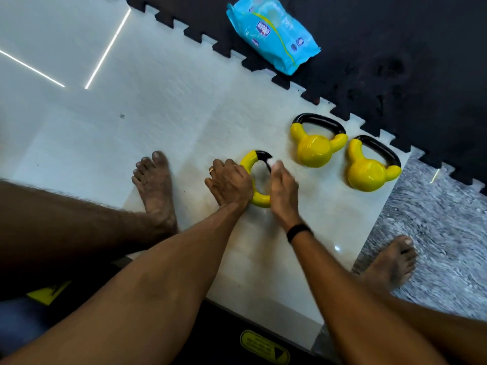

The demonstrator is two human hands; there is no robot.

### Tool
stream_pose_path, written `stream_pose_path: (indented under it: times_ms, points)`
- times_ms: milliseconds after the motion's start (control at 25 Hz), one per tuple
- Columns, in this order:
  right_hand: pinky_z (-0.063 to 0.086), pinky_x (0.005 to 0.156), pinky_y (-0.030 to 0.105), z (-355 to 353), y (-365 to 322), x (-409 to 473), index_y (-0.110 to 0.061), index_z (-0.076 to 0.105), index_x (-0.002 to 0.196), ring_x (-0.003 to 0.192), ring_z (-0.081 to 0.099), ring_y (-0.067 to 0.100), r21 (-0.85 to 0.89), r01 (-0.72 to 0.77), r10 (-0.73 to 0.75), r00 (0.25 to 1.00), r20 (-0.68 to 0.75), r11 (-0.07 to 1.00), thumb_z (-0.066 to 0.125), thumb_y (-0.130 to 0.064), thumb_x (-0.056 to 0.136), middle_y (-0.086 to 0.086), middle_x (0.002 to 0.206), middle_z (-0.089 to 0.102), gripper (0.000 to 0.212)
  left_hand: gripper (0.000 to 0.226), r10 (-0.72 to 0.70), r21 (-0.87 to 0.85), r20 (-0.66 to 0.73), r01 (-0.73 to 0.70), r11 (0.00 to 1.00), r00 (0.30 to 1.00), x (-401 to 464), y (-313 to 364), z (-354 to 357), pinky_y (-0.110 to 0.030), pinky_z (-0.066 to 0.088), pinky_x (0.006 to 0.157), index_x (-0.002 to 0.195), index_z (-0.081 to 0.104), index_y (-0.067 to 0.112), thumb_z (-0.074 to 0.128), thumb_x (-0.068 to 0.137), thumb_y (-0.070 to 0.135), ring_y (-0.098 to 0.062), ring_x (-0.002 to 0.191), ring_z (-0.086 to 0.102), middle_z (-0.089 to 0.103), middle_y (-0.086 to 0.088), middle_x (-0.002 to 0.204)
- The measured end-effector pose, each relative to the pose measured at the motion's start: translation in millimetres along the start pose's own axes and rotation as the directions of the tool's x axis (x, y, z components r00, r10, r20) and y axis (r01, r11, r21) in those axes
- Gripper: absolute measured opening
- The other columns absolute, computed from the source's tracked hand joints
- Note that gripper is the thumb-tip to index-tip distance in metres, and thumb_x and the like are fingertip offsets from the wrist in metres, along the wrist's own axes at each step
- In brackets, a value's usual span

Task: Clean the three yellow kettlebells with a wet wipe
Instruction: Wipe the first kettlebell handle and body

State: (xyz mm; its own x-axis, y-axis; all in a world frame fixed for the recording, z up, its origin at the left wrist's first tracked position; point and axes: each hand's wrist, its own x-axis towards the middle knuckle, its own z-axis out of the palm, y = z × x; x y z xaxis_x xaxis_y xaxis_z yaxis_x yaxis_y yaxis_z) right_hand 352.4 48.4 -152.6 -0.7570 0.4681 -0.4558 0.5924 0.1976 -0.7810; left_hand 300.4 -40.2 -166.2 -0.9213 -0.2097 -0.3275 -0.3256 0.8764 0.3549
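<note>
Three yellow kettlebells with black handle tops sit on a pale floor tile. My left hand [229, 183] grips the left side of the nearest kettlebell [261, 200], whose handle loop faces up. My right hand [283, 189] presses a white wet wipe [272, 162] against the black part of that handle, fingers closed on the wipe. The second kettlebell [315, 148] and the third kettlebell [369, 172] lie side by side to the right, untouched.
A blue pack of wet wipes [274, 32] lies on the black interlocking mat [395, 48] at the top. My bare left foot [155, 185] and right foot [390, 264] flank the kettlebells. A grey patterned floor [442, 233] runs along the right.
</note>
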Motion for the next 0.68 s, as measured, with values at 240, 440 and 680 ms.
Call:
stream_pose_path:
  times_ms: [240,440,680]
  points:
    - [0.043,0.100,0.037,-10.9,-31.2,34.2,-0.016,0.070,0.108,0.106,0.057,0.018,0.057,-0.092,0.080,0.979,0.185,0.994,0.035,-0.041,0.102,0.006,0.116,0.068,0.043,0.046,0.030,0.020,0.006,-0.030,0.999,1.000,1.8,-1.0,0.9,-0.043,0.036,0.084,0.091,0.062,0.006,0.023,0.084,0.030,-0.035,0.095,0.054,0.056,-0.016,0.101]
    - [0.047,0.088,0.038,-10.7,-12.1,28.2,-0.020,0.071,0.094,0.094,0.060,0.020,0.151,-0.175,0.172,0.985,0.028,0.973,0.036,-0.043,0.101,0.006,0.096,0.070,0.043,0.045,0.047,0.024,0.002,-0.047,0.999,0.999,2.2,-2.7,1.1,-0.042,0.035,0.082,0.090,0.062,0.006,0.024,0.084,0.029,-0.036,0.095,0.054,0.056,-0.016,0.101]
    - [0.048,0.100,0.042,-0.4,-9.1,91.2,-0.011,0.075,0.101,0.104,0.064,0.024,0.016,-0.197,0.184,0.941,0.284,0.980,0.035,-0.064,0.091,0.009,0.108,0.072,0.067,0.059,0.089,0.007,-0.022,-0.089,0.996,0.996,2.7,-4.9,0.2,-0.043,0.036,0.079,0.085,0.061,0.007,0.010,0.078,0.036,-0.037,0.088,0.055,0.058,-0.016,0.095]
